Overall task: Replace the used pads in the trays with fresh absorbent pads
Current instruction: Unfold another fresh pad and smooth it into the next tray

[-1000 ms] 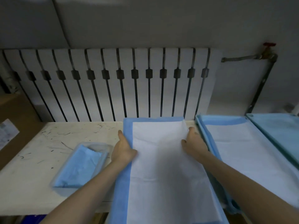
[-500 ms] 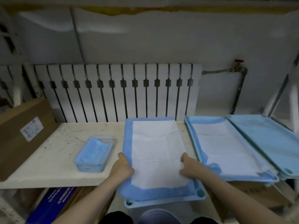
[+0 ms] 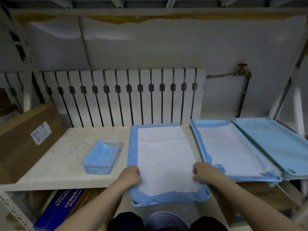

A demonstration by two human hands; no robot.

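Storage room: metal shelving (image 3: 20, 67), cardboard box (image 3: 28, 140), radiator (image 3: 123, 97), scuffed shelf (image 3: 66, 157).

Matt white-and-blue paper-like pad (image 3: 165, 157), scratched white-painted shelf (image 3: 66, 157), brown cardboard box (image 3: 21, 140), clear plastic tub (image 3: 102, 156).

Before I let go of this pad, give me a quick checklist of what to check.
1. Pad flat over the middle tray: ok at the far end, near blue border still bunched.
2. Both hands on the pad's near corners: ok, left hand and right hand both closed on it.
3. Pad covers the near rim: not ok, rim corners show at the near edge.
4. Tray fully on the bench: not ok, its near end overhangs the edge.
5. Right tray lined: ok, a pad lies in it.
6. Far right tray lined: cannot tell.
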